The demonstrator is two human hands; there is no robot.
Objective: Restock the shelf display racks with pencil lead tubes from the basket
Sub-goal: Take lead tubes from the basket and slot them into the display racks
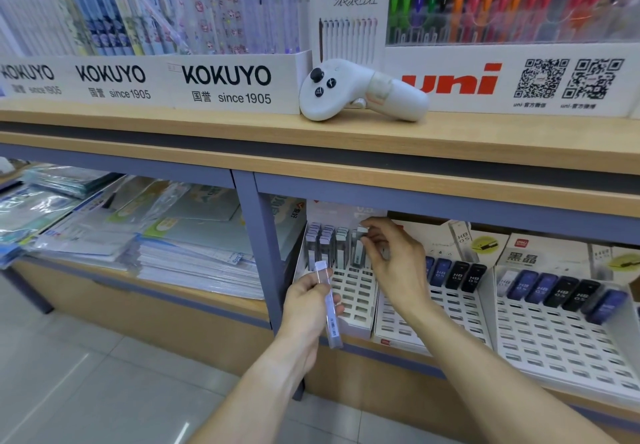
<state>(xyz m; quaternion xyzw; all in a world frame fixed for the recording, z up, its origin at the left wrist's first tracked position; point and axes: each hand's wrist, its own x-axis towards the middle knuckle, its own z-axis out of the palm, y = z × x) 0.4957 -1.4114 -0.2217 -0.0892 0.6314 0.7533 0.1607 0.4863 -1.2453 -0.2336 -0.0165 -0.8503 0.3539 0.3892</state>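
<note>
Lead tube: clear, slim, barcoded | left grip pinching it | right grip pinching racked tube

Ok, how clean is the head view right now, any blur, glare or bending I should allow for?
Head view: wide-angle bending bows the wooden shelf edge; the coloured pens at top are soft behind glare on their clear cover; both hands are fairly sharp, the left hand holding a clear plastic lead tube, the right hand shading the white slotted rack.
</note>
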